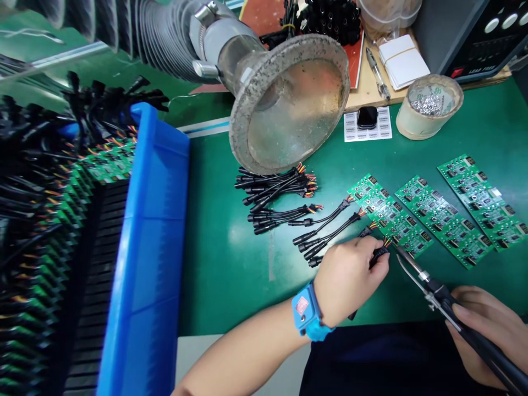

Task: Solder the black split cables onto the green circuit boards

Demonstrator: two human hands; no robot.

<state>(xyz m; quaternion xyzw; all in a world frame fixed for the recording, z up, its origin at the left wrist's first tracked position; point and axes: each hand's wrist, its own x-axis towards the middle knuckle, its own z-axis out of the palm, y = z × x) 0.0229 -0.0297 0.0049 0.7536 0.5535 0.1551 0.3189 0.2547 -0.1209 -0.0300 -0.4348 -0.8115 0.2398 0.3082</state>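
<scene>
My left hand (350, 278), with a blue wrist strap (311, 313), pinches a black cable (378, 254) close to its coloured wire ends. Those wires meet the lower edge of the nearest green circuit board panel (381, 206). In my right hand (487, 324) is a soldering iron (443, 300), its tip beside the wire ends at the board's edge. A thin curved metal tube runs along the iron. Other cables (330, 234) reach from the same panel toward the left. Two more board panels (445, 220) (484, 201) lie to the right.
Bundled cables (276, 187) lie under a fume extractor hood (289, 104). At left, a blue bin (154, 231) holds wired boards in rows. Behind are a tub of solder bits (429, 107), a smartwatch (367, 117) on a label sheet, a pen (377, 71) and a soldering station (474, 38).
</scene>
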